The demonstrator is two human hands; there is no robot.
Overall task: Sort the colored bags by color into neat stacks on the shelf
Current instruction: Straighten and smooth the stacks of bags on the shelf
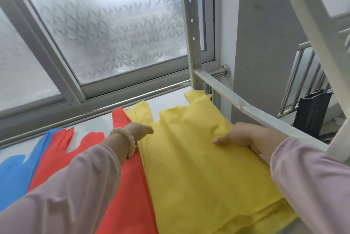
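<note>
Yellow bags (198,158) stacked at right end of shelf (168,99), beside red stack (128,186). Left hand (139,131) and right hand (240,136) flat, open, gripping nothing, pressing top bag. Best: smooth outward, square edges, keep clear of red.

Yellow bags (198,158) at 3 o'clock, red bags (130,186) centre, blue bags (13,173) at 9 o'clock; pale pink sleeves (72,186); frosted window (106,25) with leaf-like pattern.
</note>
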